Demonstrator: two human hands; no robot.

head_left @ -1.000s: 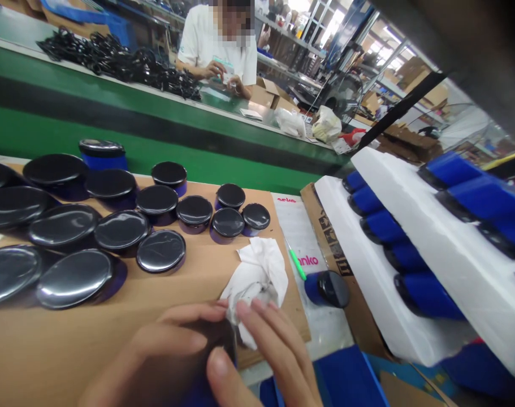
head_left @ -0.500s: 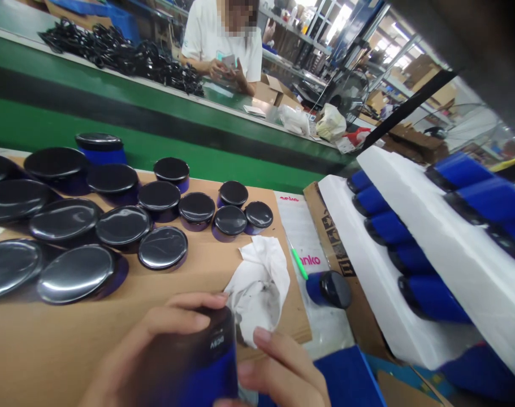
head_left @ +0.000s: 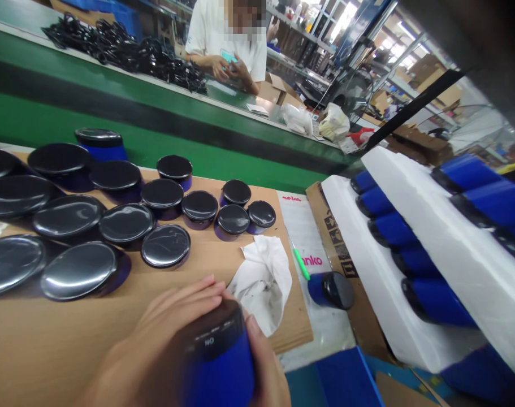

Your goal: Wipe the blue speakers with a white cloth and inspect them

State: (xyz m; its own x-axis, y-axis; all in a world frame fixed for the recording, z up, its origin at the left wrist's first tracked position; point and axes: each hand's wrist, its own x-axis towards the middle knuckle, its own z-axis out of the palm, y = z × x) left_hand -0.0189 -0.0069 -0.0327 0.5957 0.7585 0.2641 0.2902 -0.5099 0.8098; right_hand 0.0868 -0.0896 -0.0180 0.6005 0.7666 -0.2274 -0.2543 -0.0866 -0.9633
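Close to the camera, a blue cylindrical device with a black end band is held between my two hands. Small white lettering, "ON", shows upside down on the band. My left hand wraps over its black end from the left, fingers together. Along the right side, my right hand grips the blue body, its lower part out of frame. Just beyond the fingers lies a crumpled white cloth or tissue with dark smudges. Several similar blue devices with glossy black tops stand upright on the cardboard-covered table.
To the right, white foam trays hold several blue devices. A green-handled thin tool and one device on its side lie nearby. Across a green-sided bench, a person holds a phone-like object beside black cables.
The device has turned in my hands: "DC5V" lettering is replaced by "ON". My right hand has closed in against its side, and the left fingers have shifted over the black end.
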